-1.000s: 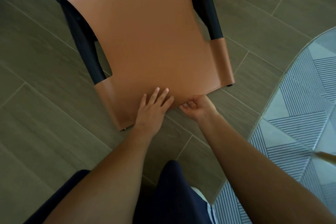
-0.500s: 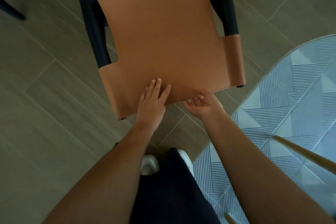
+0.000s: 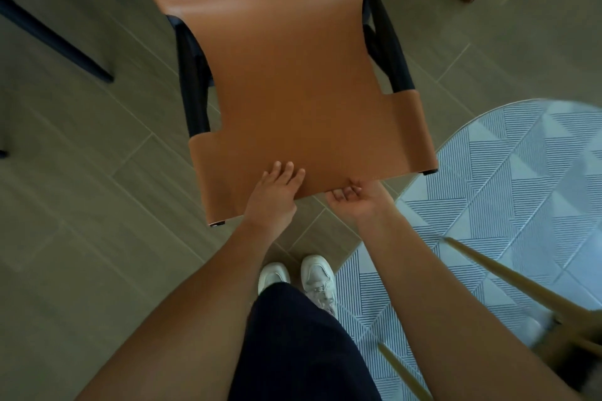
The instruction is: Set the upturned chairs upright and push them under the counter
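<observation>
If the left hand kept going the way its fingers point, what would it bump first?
The left hand lies flat on the brown chair. Going straight, it would only slide along that leather; nothing else seems in its way as far as the picture shows.

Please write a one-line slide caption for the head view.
The left hand rests flat on a tan leather chair while the right hand grips its near edge.

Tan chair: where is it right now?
Head view, centre frame: the tan chair is directly ahead of the person, its near edge under the left hand and gripped by the right hand, the patterned rug just to its right.
</observation>
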A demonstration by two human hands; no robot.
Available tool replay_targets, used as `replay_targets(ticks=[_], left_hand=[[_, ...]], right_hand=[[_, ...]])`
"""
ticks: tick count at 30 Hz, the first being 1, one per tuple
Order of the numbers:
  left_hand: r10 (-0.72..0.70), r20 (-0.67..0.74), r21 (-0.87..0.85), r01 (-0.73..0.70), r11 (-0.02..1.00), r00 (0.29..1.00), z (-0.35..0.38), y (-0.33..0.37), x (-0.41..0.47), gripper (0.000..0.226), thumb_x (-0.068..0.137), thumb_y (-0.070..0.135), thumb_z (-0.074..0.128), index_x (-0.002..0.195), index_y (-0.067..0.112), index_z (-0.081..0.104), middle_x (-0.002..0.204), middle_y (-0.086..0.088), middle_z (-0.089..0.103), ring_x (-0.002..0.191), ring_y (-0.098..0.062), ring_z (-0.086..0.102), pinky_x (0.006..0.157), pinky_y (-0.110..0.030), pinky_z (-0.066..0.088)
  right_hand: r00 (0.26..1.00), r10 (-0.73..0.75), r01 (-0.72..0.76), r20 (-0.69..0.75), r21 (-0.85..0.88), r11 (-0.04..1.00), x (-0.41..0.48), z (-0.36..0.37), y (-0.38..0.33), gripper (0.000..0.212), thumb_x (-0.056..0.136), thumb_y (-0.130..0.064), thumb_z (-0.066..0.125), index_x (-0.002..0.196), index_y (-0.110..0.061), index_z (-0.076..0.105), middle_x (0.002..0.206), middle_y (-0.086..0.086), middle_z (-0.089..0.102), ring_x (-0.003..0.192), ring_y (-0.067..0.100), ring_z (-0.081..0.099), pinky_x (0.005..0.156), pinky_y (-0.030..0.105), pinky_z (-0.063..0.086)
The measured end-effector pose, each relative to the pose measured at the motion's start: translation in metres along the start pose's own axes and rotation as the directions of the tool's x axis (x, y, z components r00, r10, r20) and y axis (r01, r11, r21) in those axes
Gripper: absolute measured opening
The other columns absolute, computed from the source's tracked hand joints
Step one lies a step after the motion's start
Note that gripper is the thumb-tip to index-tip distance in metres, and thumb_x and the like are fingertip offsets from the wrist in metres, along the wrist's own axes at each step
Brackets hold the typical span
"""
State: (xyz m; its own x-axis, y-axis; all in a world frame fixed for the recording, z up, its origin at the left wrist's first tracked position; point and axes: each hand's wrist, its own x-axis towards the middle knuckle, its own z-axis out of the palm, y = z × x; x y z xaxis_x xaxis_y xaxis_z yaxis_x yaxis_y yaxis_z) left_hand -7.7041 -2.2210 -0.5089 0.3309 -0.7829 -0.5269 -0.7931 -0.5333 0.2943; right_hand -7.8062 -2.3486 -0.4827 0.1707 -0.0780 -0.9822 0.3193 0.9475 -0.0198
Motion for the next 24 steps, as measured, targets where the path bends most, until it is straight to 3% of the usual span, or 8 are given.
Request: replay_targets(ticks=[4,7,11,14,17,22,24], left_hand=[[0.009,0.037,0.013,-0.009,1.000,0.999,-0.051,0.003,-0.019,0.065,0.098,0.016,0.047,0.154,0.020,0.015,0.162,-0.004,0.014,0.149,-0.027,0.008,0.118,-0.038,0.010],[0.018,0.035,0.028,-0.019,0.999,0.999,-0.092,0.000,-0.031,0.064,0.098,0.015,0.047,0.154,0.018,0.016,0.161,-0.006,0.016,0.148,-0.028,0.011,0.118,-0.039,0.013],[0.046,0.012,0.053,-0.046,0.998,0.999,-0.155,-0.005,-0.044,0.056,0.099,0.013,0.042,0.152,0.018,0.025,0.159,-0.004,0.024,0.146,-0.026,0.023,0.115,-0.038,0.026],[0.060,-0.028,0.056,-0.058,0.997,0.998,-0.196,-0.009,-0.052,0.052,0.099,0.015,0.042,0.149,0.020,0.034,0.156,0.000,0.032,0.142,-0.019,0.033,0.107,-0.036,0.040],[0.081,-0.082,0.031,-0.078,0.996,0.993,-0.237,-0.006,-0.058,0.048,0.098,0.014,0.044,0.145,0.020,0.042,0.152,0.000,0.039,0.139,-0.015,0.039,0.104,-0.036,0.043],[0.189,-0.151,0.048,-0.183,0.982,0.970,-0.308,0.003,-0.062,0.042,0.096,0.011,0.048,0.136,0.019,0.054,0.135,0.001,0.059,0.102,-0.017,0.066,0.078,-0.026,0.054],[0.231,-0.184,0.062,-0.223,0.973,0.955,-0.335,0.006,-0.058,0.042,0.093,0.008,0.050,0.133,0.019,0.058,0.129,0.002,0.063,0.098,-0.016,0.067,0.079,-0.027,0.053]], right_hand=[[0.999,-0.017,0.016,-0.030,-0.024,1.000,-0.047,0.025,0.004,0.020,0.101,-0.006,0.041,0.089,0.000,0.056,0.093,0.012,0.063,0.093,0.026,0.062,0.093,0.041,0.049],[0.998,-0.030,0.028,-0.046,-0.045,0.999,-0.078,0.049,0.009,0.018,0.101,-0.005,0.041,0.098,0.001,0.058,0.094,0.012,0.064,0.109,0.025,0.061,0.092,0.040,0.051],[0.996,-0.077,0.073,-0.053,-0.070,0.995,-0.120,0.086,0.015,0.021,0.101,-0.003,0.041,0.115,-0.002,0.057,0.107,0.011,0.062,0.094,0.024,0.062,0.077,0.038,0.050],[0.992,-0.127,0.124,-0.016,-0.098,0.987,-0.148,0.112,0.017,0.020,0.102,-0.005,0.039,0.115,-0.005,0.055,0.112,0.011,0.058,0.096,0.023,0.061,0.079,0.037,0.048],[0.979,-0.202,0.202,0.009,-0.108,0.973,-0.180,0.137,0.014,0.022,0.101,-0.002,0.036,0.114,-0.006,0.054,0.107,0.012,0.058,0.084,0.023,0.061,0.080,0.040,0.046],[0.961,-0.275,0.276,0.028,-0.098,0.956,-0.241,0.173,-0.005,0.023,0.102,-0.005,0.039,0.115,-0.004,0.057,0.096,0.010,0.063,0.076,0.024,0.059,0.075,0.039,0.048],[0.956,-0.286,0.291,0.059,-0.102,0.951,-0.263,0.191,-0.015,0.019,0.102,-0.006,0.041,0.113,-0.003,0.056,0.087,0.011,0.062,0.078,0.024,0.061,0.075,0.039,0.050]])
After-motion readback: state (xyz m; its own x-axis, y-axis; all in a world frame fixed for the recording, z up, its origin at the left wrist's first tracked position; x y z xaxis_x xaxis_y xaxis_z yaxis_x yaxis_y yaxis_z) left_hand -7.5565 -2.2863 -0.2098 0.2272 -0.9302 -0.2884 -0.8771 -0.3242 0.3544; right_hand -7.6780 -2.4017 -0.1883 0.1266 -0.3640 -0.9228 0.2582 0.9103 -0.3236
